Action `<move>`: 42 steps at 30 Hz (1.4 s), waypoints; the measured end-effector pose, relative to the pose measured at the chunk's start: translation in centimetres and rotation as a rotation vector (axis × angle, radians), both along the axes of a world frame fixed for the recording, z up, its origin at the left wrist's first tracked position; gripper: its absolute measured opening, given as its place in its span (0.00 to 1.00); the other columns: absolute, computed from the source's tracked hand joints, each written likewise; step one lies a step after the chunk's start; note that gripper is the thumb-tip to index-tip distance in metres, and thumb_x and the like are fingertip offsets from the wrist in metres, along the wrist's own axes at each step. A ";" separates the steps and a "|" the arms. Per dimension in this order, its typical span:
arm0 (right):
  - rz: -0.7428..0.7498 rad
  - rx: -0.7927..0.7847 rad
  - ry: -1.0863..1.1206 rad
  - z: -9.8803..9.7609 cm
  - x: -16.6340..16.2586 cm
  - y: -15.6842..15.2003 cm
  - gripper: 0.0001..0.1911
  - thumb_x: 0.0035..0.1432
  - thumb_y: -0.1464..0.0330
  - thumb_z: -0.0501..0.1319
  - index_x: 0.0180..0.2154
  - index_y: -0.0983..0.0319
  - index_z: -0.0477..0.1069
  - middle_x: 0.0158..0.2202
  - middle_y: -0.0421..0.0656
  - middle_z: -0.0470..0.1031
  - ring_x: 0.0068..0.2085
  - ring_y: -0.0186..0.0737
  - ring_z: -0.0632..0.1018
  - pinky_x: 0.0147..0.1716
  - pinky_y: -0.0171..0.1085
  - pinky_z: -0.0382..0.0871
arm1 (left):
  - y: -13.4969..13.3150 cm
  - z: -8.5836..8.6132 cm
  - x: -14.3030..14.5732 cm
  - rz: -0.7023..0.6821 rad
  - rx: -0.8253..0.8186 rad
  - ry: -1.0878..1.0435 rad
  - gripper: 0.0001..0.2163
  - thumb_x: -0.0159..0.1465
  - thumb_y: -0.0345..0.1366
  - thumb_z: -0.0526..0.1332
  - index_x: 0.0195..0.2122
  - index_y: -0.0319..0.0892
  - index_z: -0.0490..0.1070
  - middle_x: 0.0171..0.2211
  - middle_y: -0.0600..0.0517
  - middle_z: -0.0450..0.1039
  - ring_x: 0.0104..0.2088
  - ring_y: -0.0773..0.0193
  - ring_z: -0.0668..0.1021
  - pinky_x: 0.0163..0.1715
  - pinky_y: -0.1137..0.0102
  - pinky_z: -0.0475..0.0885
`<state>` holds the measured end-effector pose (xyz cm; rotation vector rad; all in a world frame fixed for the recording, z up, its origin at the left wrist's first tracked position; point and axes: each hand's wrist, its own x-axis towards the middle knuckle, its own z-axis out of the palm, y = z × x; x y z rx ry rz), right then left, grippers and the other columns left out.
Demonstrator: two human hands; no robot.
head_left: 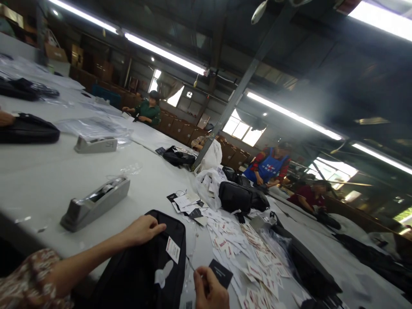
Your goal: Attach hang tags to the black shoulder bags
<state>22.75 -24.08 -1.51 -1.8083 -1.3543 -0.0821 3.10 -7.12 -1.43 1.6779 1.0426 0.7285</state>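
A black bag [144,270] lies flat in front of me on the white table [41,176]. It carries a small white tag [173,249] and a pale sticker. My left hand [143,229] rests on the bag's upper edge with fingers curled down onto the fabric. My right hand [210,292] sits at the bottom edge, fingers pinched on a thin string that leads to a black hang tag [220,273].
A grey tape dispenser [95,204] stands left of the bag, another [95,144] farther back. A heap of white-and-red labels [254,262] and black tags spreads to the right. More black bags [240,197] lie beyond. Other people work along the far table.
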 end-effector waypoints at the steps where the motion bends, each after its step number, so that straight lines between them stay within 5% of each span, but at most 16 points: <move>1: 0.010 -0.027 0.006 0.3 -0.3 0.5 0.22 0.56 0.49 0.52 0.25 0.58 0.71 0.12 0.36 0.62 0.15 0.33 0.64 0.17 0.33 0.54 | 0.7 -0.5 0.2 -0.004 0.006 0.020 0.13 0.45 0.44 0.66 0.14 0.43 0.67 0.15 0.56 0.63 0.18 0.67 0.64 0.20 0.72 0.52; 6: 0.111 -0.137 0.053 1.9 -1.4 3.6 0.16 0.60 0.56 0.50 0.29 0.58 0.68 0.20 0.38 0.71 0.22 0.35 0.71 0.24 0.31 0.59 | 2.8 -1.3 2.4 -0.002 -0.035 -0.025 0.05 0.42 0.34 0.64 0.15 0.41 0.69 0.17 0.56 0.66 0.23 0.67 0.66 0.25 0.72 0.54; 10: 0.211 -0.225 0.109 2.5 -2.1 6.7 0.12 0.62 0.61 0.48 0.36 0.58 0.66 0.31 0.41 0.76 0.28 0.37 0.75 0.26 0.31 0.61 | 3.7 -0.8 3.8 -0.024 -0.219 -0.197 0.08 0.49 0.39 0.61 0.21 0.40 0.70 0.18 0.56 0.68 0.22 0.67 0.68 0.25 0.72 0.58; 15: 0.296 -0.412 -0.032 1.3 -3.3 8.8 0.07 0.57 0.70 0.50 0.32 0.58 0.66 0.26 0.41 0.75 0.28 0.40 0.75 0.25 0.32 0.57 | 3.7 -1.1 4.0 -0.111 -0.492 -0.456 0.16 0.52 0.47 0.60 0.32 0.38 0.71 0.26 0.51 0.74 0.25 0.67 0.73 0.27 0.72 0.66; 22: 0.194 -0.222 0.096 3.0 -2.3 7.3 0.11 0.58 0.63 0.53 0.27 0.59 0.68 0.21 0.37 0.70 0.22 0.35 0.69 0.23 0.31 0.56 | 2.8 -2.4 3.8 -0.111 -0.547 -0.682 0.14 0.43 0.36 0.70 0.26 0.37 0.68 0.25 0.53 0.74 0.24 0.70 0.73 0.28 0.75 0.65; 26: 0.178 -0.210 0.104 3.9 -2.1 7.9 0.11 0.58 0.62 0.53 0.28 0.59 0.67 0.22 0.37 0.70 0.23 0.35 0.69 0.24 0.32 0.57 | 2.4 -2.8 3.9 -0.105 -0.662 -0.744 0.17 0.50 0.48 0.67 0.28 0.40 0.66 0.27 0.50 0.76 0.24 0.67 0.74 0.26 0.73 0.66; 31: 0.274 -0.283 0.171 2.6 -3.3 9.8 0.08 0.58 0.66 0.51 0.29 0.60 0.65 0.25 0.38 0.70 0.27 0.36 0.71 0.27 0.31 0.60 | 2.3 -2.3 3.7 -0.143 -0.810 -0.754 0.23 0.51 0.57 0.61 0.28 0.38 0.68 0.27 0.48 0.76 0.24 0.66 0.74 0.25 0.73 0.67; 35: 0.373 -0.303 0.124 1.9 -5.5 10.1 0.07 0.58 0.69 0.50 0.29 0.59 0.64 0.24 0.38 0.71 0.27 0.36 0.72 0.26 0.31 0.59 | 2.9 -2.2 4.2 -0.143 -0.711 -0.661 0.22 0.50 0.57 0.62 0.26 0.40 0.67 0.25 0.51 0.75 0.24 0.65 0.74 0.26 0.71 0.67; 42: 0.528 -0.320 -0.198 1.0 -9.3 9.0 0.08 0.53 0.75 0.53 0.32 0.58 0.67 0.27 0.39 0.75 0.27 0.38 0.76 0.25 0.32 0.58 | 4.8 -3.7 3.8 -0.114 -0.452 -0.508 0.10 0.42 0.37 0.68 0.22 0.39 0.69 0.18 0.57 0.70 0.23 0.67 0.71 0.27 0.72 0.63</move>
